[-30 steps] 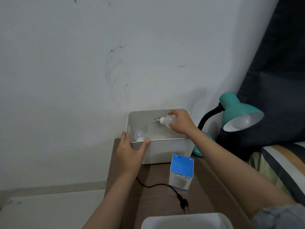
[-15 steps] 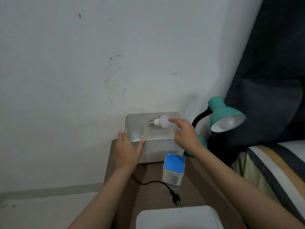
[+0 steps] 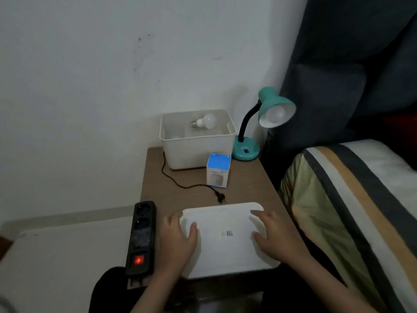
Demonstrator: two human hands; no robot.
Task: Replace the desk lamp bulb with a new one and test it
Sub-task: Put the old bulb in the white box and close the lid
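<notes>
A teal desk lamp stands at the table's far right corner with a white bulb in its shade, unlit. Its black cord ends in an unplugged plug lying on the table. A loose white bulb lies in the white bin at the back. A blue and white bulb box stands in front of the bin. My left hand and my right hand grip the two sides of a flat white lid at the near edge.
A black power strip with a glowing red switch lies along the small brown table's left front edge. A bed with a striped blanket borders the right side. A dark curtain hangs behind the lamp. A white wall is to the left.
My right hand let go of the bulb, leaving it in the bin. Both hands drew back from the bin to the near white lid and took hold of it. The view pulled back and down.
</notes>
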